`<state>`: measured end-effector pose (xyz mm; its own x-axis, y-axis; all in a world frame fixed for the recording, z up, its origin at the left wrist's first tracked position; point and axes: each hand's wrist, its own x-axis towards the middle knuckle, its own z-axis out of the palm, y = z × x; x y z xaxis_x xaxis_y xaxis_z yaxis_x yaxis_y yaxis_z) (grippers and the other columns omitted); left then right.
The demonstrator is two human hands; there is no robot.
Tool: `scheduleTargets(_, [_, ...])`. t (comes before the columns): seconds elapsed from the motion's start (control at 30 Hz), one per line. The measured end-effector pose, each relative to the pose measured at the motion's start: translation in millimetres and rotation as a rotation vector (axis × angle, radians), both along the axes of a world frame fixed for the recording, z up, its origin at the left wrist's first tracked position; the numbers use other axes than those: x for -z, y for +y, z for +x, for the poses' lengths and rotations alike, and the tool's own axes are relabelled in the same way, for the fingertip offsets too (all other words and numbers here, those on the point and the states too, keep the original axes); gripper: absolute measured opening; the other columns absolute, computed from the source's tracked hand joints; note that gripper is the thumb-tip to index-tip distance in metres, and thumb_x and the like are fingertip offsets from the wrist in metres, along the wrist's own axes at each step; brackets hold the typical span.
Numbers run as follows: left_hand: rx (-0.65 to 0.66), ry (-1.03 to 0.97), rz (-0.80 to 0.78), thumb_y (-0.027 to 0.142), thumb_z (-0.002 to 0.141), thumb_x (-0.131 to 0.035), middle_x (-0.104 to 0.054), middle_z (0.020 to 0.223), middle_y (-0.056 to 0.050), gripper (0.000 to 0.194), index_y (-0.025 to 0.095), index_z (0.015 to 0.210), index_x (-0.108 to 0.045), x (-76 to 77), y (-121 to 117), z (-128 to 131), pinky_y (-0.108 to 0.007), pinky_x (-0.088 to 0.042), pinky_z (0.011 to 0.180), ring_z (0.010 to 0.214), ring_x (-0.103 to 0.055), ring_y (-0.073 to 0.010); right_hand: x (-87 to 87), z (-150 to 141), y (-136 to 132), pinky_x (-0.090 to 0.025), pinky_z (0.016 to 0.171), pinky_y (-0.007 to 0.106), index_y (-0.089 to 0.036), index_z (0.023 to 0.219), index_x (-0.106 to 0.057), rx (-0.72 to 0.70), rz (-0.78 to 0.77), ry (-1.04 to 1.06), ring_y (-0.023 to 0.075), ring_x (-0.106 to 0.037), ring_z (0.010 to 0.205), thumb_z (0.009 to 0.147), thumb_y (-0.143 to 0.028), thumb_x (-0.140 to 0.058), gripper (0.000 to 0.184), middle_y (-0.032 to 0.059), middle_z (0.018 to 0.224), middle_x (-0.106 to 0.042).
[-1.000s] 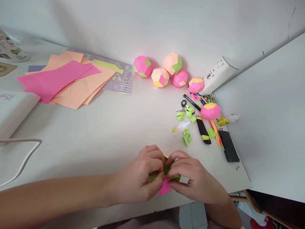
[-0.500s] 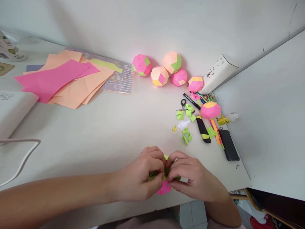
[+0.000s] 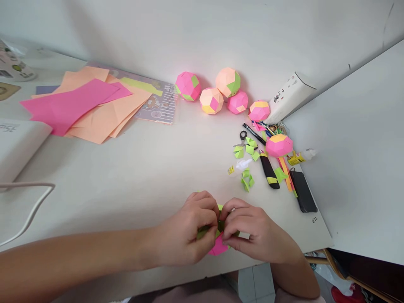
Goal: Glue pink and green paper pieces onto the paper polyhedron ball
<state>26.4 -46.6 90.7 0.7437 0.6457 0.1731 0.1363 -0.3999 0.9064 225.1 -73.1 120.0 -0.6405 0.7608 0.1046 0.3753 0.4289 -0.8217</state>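
Observation:
Both my hands meet near the front edge of the white desk (image 3: 151, 168). My left hand (image 3: 189, 229) and my right hand (image 3: 252, 231) are closed together on a small folded paper piece in pink and green (image 3: 217, 247), pinched between their fingertips. Most of the paper piece is hidden by my fingers. Several small green folded paper units (image 3: 247, 182) lie on the desk just beyond my right hand.
Several finished paper balls (image 3: 211, 100) sit at the back by the wall, another pink ball (image 3: 279, 145) at right. Pink and orange sheets (image 3: 91, 105) lie back left. Small scissors (image 3: 242, 138), a utility knife (image 3: 269, 171), glue (image 3: 299, 157), a black phone (image 3: 303, 191), a white box (image 3: 288, 97), a cable (image 3: 25, 210).
My fingers have shifted slightly on the paper piece; both hands stay in the same spot. Nothing else on the desk has moved.

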Motion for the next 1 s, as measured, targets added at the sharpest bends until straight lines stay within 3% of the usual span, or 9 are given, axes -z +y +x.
scheduleTargets(0.63, [0.159, 0.117, -0.055, 0.009, 0.084, -0.046, -0.059, 0.084, -0.004, 0.023, 0.019, 0.073, -0.064, -5.8, 10, -5, -0.033, -0.041, 0.088, 0.089, -0.053, -0.018, 1.3, 4, 8, -0.053, 0.077, 0.032, -0.019, 0.082, -0.067, 0.024, -0.068, 0.041, 0.0179, -0.059, 0.086, 0.085, -0.016, -0.065, 0.005, 0.0046, 0.074, -0.066])
scheduleTargets(1.0, [0.128, 0.103, -0.085, 0.015, 0.09, -0.04, -0.058, 0.091, -0.006, 0.026, 0.017, 0.072, -0.058, 0.4, 17, -3, -0.03, -0.045, 0.085, 0.093, -0.054, -0.0177, 11.5, 5, 14, -0.051, 0.076, 0.033, -0.019, 0.084, -0.065, 0.12, -0.072, 0.122, 0.0176, -0.059, 0.088, 0.088, -0.017, -0.061, 0.006, 0.0039, 0.076, -0.064])
